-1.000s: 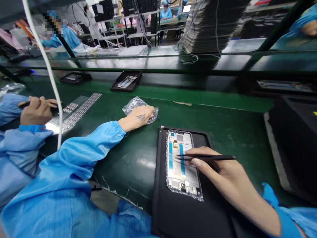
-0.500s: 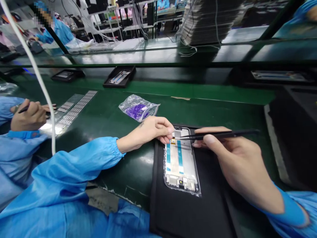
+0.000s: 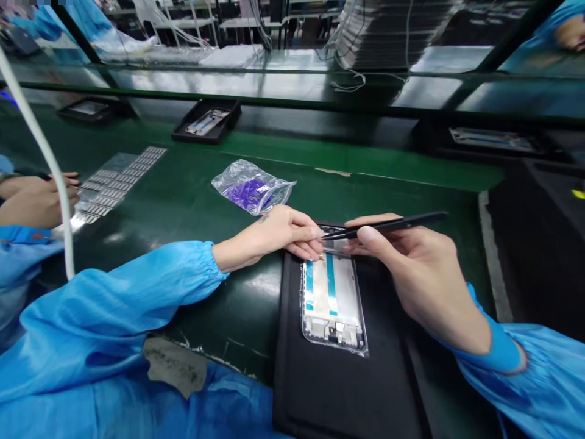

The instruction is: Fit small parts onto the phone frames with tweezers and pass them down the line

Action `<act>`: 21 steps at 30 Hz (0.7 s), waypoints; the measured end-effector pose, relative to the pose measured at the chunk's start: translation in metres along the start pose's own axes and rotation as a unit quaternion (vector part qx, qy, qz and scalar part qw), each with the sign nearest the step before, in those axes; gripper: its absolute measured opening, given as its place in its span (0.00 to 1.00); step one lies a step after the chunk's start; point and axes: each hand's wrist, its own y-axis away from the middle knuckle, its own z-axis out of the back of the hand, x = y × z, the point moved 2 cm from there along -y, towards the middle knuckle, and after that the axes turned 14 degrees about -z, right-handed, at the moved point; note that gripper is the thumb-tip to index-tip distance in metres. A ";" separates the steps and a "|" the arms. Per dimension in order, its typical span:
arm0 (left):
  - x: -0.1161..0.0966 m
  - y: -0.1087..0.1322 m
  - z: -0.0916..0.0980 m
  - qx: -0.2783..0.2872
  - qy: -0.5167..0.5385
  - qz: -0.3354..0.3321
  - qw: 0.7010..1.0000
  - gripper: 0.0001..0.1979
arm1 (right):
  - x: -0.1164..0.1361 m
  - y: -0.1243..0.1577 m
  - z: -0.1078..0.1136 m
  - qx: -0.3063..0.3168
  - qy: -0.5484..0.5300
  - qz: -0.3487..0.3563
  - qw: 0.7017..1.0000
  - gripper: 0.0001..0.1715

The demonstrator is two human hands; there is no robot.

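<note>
My right hand (image 3: 415,262) is closed around black tweezers (image 3: 397,224), whose tips point left over the top end of a phone frame (image 3: 342,292). My left hand (image 3: 287,235) is pinched at those tips; a tiny purple bit seems to show at its fingertips, too small to name for sure. The phone frame is silver with two blue strips and lies on a black foam pad (image 3: 329,390). A small gold flex cable (image 3: 321,257) is partly hidden by the left fingers. Beyond my left hand lies a clear plastic bag (image 3: 253,188) of small purple pieces.
At the left, a co-worker's hands (image 3: 36,198) are near a sheet of small parts (image 3: 121,183). A white cable (image 3: 43,143) hangs in front. Black trays (image 3: 208,122) with phone frames stand at the back; black foam (image 3: 539,238) is stacked at the right.
The tweezer tips have lifted from near the gold flex cable up to my left fingertips. My right hand has moved slightly left and up. The camera view has shifted a little.
</note>
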 end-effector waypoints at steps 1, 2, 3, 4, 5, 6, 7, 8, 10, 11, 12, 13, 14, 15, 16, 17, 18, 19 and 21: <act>0.000 -0.001 0.000 -0.003 0.005 0.005 1.000 0.06 | 0.000 0.000 0.000 0.001 -0.005 -0.006 1.000 0.14; -0.001 -0.001 0.000 -0.005 0.009 0.010 1.000 0.06 | 0.000 0.000 0.000 0.001 -0.010 -0.012 1.000 0.14; -0.001 -0.002 0.000 -0.007 0.012 0.013 1.000 0.06 | 0.000 -0.001 0.000 0.000 -0.017 -0.019 1.000 0.14; -0.001 -0.002 0.001 -0.008 0.015 0.015 1.000 0.06 | 0.000 -0.001 0.000 -0.001 -0.026 -0.026 0.999 0.14; 0.000 -0.002 0.001 -0.010 0.017 0.015 1.000 0.07 | 0.000 -0.001 0.000 -0.002 -0.038 -0.032 0.999 0.14; 0.000 -0.002 0.001 -0.010 0.019 0.015 1.000 0.07 | 0.000 -0.001 0.000 -0.004 -0.049 -0.037 0.998 0.14; 0.000 -0.002 0.001 -0.010 0.021 0.013 1.000 0.07 | 0.000 -0.001 0.001 -0.004 -0.055 -0.039 0.998 0.14; 0.001 -0.002 0.001 -0.010 0.023 0.011 1.000 0.07 | 0.000 -0.001 0.001 -0.004 -0.054 -0.039 0.998 0.14; 0.001 -0.002 0.001 -0.010 0.023 0.006 1.000 0.06 | 0.000 -0.002 0.002 0.000 -0.031 -0.032 0.999 0.13; 0.001 -0.001 0.001 -0.009 0.022 0.004 1.000 0.06 | 0.001 -0.002 0.002 0.003 -0.016 -0.027 1.000 0.13; 0.001 0.000 0.001 -0.008 0.021 0.000 1.000 0.06 | 0.001 -0.002 0.003 0.007 -0.004 -0.023 1.000 0.13; 0.002 0.000 0.000 -0.008 0.018 -0.007 1.000 0.05 | 0.001 -0.003 0.003 0.012 0.002 -0.020 1.000 0.13; 0.002 0.001 0.000 -0.007 0.015 -0.015 1.000 0.05 | 0.001 -0.003 0.003 0.017 0.003 -0.019 1.000 0.14; 0.002 0.001 -0.001 -0.005 0.009 -0.023 1.000 0.05 | 0.001 -0.003 0.004 0.022 0.000 -0.021 1.000 0.15; 0.003 0.002 -0.002 -0.002 0.003 -0.031 1.000 0.04 | 0.001 -0.004 0.004 0.027 -0.007 -0.025 0.999 0.15; 0.004 0.002 -0.002 -0.001 -0.006 -0.040 0.999 0.04 | 0.001 -0.004 0.003 0.031 -0.015 -0.032 0.999 0.15; 0.005 0.002 -0.002 0.001 -0.016 -0.047 0.999 0.03 | 0.001 -0.004 0.003 0.036 -0.022 -0.042 0.998 0.15; 0.006 0.002 -0.002 0.005 -0.028 -0.053 0.998 0.02 | 0.001 -0.005 0.002 0.041 -0.029 -0.052 0.997 0.15; 0.007 0.002 0.000 0.017 -0.062 -0.076 0.995 0.03 | 0.001 -0.005 0.002 0.048 -0.045 -0.070 0.995 0.15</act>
